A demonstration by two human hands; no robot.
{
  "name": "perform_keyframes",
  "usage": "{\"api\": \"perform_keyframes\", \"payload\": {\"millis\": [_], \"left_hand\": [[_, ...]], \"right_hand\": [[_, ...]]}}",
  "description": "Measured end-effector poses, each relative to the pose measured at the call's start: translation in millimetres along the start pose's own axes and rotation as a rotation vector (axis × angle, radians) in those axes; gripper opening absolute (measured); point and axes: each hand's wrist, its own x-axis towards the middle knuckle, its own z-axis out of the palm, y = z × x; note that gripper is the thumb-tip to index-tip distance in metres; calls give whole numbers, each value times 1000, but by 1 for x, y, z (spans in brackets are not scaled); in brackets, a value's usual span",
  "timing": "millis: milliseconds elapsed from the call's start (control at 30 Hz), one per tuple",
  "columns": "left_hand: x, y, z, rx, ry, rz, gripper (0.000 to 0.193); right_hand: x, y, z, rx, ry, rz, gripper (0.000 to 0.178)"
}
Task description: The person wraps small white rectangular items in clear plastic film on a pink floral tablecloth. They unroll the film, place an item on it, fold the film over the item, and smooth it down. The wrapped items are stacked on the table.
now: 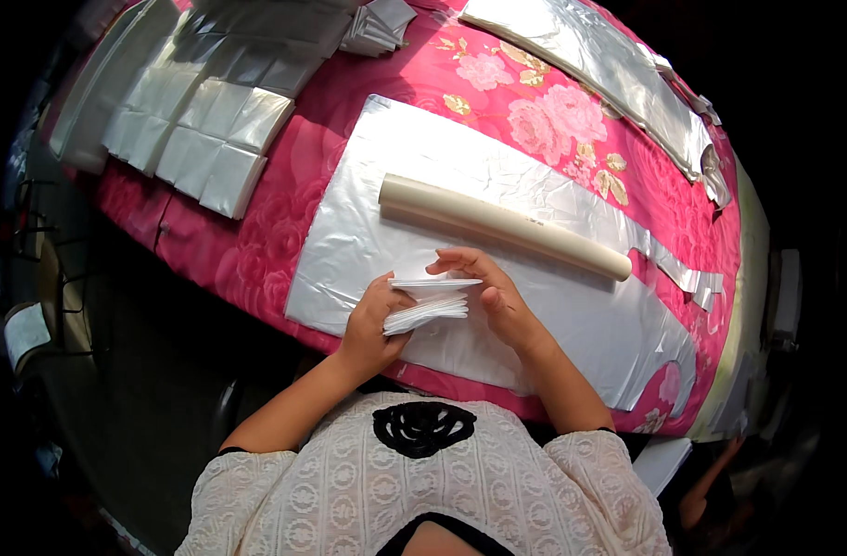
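Observation:
My left hand (371, 322) is closed around one end of a small stack of folded white plastic bags (427, 313). The upper folded piece stands apart from the layers below, and a gap shows between them. At the stack's right end is my right hand (503, 302), its fingers spread and curved over the top piece and its thumb apart from them. Whether a fingertip touches the edge cannot be made out. Under both hands lies a flat pile of silvery-white plastic bags (340, 250) with cut-out handle ends at the right. A cream-coloured tube (507, 225) rests across that pile, beyond my hands.
A pink flowered cloth (349, 120) covers the table. Rows of folded bag bundles (215, 139) lie at the far left, with a loose folded bundle (379, 26) beside them. Another flat bag pile (599, 69) lies at the far right. Another person's arm (706, 486) shows at lower right.

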Motion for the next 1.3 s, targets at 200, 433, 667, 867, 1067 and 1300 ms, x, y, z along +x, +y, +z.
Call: {"api": "perform_keyframes", "payload": {"millis": [200, 433, 667, 867, 1067, 1300], "left_hand": [[6, 14, 13, -113, 203, -57, 80], [2, 4, 6, 96, 13, -97, 70], [10, 14, -4, 55, 24, -43, 53], [6, 28, -25, -92, 25, -333, 27], [34, 13, -78, -638, 312, -437, 18], [156, -63, -224, -656, 746, -561, 22]], "right_hand": [[-14, 25, 20, -159, 100, -128, 101], [-7, 10, 11, -598, 67, -219, 68], [3, 14, 4, -632, 72, -183, 36], [5, -2, 19, -389, 60, 58, 40], [14, -2, 24, -160, 25, -16, 53], [-4, 13, 34, -73, 7, 124, 49]]}}
